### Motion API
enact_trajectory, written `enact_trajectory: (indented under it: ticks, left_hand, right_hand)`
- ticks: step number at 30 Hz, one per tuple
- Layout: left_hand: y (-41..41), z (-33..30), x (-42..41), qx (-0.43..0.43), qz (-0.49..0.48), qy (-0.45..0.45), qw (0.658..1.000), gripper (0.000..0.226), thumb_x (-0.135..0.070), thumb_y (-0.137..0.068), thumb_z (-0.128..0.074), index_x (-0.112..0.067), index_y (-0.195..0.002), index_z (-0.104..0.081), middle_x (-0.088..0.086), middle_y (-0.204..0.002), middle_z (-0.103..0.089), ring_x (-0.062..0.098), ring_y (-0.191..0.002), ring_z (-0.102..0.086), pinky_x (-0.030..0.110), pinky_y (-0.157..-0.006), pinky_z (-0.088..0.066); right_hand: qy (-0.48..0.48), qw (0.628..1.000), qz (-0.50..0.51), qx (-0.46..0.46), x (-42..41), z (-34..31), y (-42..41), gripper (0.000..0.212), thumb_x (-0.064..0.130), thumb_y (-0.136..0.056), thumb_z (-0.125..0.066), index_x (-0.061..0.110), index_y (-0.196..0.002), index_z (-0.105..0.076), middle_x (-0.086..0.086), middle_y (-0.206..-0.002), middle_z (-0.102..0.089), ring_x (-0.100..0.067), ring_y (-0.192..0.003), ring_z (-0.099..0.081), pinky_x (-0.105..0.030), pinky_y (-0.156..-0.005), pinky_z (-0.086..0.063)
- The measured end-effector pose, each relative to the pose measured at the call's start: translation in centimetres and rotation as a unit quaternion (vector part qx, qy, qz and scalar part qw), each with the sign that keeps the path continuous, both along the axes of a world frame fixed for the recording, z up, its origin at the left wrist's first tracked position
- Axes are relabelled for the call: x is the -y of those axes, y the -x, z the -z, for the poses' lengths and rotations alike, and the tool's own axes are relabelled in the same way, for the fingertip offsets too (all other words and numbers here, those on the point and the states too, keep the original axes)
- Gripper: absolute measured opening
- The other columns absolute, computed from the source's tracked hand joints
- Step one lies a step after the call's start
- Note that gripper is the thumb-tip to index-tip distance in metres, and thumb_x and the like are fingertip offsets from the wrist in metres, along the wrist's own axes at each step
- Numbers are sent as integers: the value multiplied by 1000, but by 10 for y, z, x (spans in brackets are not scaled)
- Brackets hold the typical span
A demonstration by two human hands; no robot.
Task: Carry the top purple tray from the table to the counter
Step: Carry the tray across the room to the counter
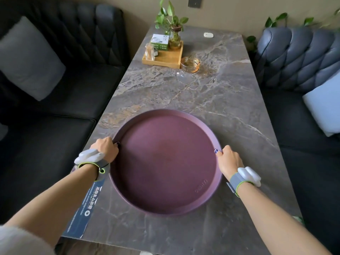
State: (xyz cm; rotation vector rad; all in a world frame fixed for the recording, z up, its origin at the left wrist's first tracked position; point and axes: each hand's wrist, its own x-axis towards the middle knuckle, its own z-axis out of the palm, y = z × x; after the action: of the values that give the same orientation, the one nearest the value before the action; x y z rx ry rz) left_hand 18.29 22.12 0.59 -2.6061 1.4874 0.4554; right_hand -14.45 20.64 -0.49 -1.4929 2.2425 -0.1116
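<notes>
With the left hand [105,150] clamped at nine o'clock and the right hand [229,160] at three on the purple tray [165,162] resting on the table [211,100], lift both sides evenly, level.

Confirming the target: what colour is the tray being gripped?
Purple, a dull plum shade; the tray shows best in the head view.

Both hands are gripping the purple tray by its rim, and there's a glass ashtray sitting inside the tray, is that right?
Not quite. Both hands, left hand and right hand, do grip the purple tray, but the glass ashtray sits on the table beyond it, as the head view shows.
</notes>
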Motion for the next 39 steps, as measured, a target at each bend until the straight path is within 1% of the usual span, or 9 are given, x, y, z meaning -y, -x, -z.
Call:
enact_trajectory:
  ticks: [5,10,14,16,18,22,25,29,39]
  left_hand:
    - [-4,16,2,1,42,-8,999,35,-28,-95,-38,-2,-110,-55,25,-119,-61,41,-106,-60,34,-73,-41]
    - [-7,19,-4,39,72,2,997,36,-34,-97,-32,-5,-108,-52,23,-118,-62,39,-110,-57,39,-87,-45]
    - [-11,26,-3,8,61,16,998,34,-33,-97,-31,-4,-101,-48,26,-115,-63,40,-108,-59,40,-82,-45]
    - [-9,32,0,-26,31,27,999,28,-31,-97,-31,-6,-89,-40,29,-112,-64,43,-104,-60,39,-73,-40]
    - [-3,37,3,-56,-18,37,998,25,-29,-98,-33,-7,-85,-31,34,-112,-62,47,-104,-59,41,-74,-39]
    - [3,42,6,-85,-101,45,990,30,-31,-98,-36,-1,-95,-38,39,-118,-56,52,-112,-53,46,-93,-41]
    - [4,45,5,-89,-126,24,988,45,-33,-98,-35,8,-116,-45,39,-123,-54,51,-116,-50,46,-99,-38]
    - [2,45,3,-91,-116,10,989,49,-35,-99,-31,7,-118,-47,37,-124,-55,50,-118,-49,45,-99,-38]
    - [-6,41,-18,-88,-74,7,993,47,-36,-99,-31,6,-114,-48,34,-122,-56,49,-115,-52,45,-95,-41]
  right_hand:
    - [-9,998,-40,-56,3,11,0,21,27,-99,-35,10,-88,-31,-26,-112,-63,-42,-102,-60,-34,-65,-33]
    - [-13,989,-98,-106,2,18,-3,23,31,-100,-30,13,-88,-27,-20,-110,-68,-40,-100,-63,-33,-65,-33]
    - [-3,992,-86,-91,1,25,-7,23,31,-101,-28,12,-88,-26,-20,-108,-68,-40,-97,-64,-33,-63,-32]
    - [-2,996,-65,-67,2,26,-7,24,32,-101,-29,12,-88,-27,-22,-109,-67,-41,-97,-62,-34,-63,-32]
    - [-5,999,-34,-35,2,26,-7,26,35,-99,-32,11,-89,-28,-24,-110,-65,-42,-99,-61,-35,-65,-32]
    - [-18,1000,14,0,5,28,-7,37,46,-96,-34,10,-91,-37,-24,-113,-63,-42,-101,-59,-37,-68,-34]
    - [-43,999,27,-9,8,29,-9,53,50,-95,-31,4,-109,-53,-24,-121,-60,-41,-109,-56,-40,-80,-41]
    - [-60,998,28,-19,10,30,-11,55,47,-98,-25,3,-116,-54,-25,-123,-59,-42,-112,-54,-41,-89,-43]
    - [-50,996,5,-68,-18,24,-13,56,45,-99,-22,2,-115,-54,-22,-118,-63,-39,-109,-58,-38,-83,-44]
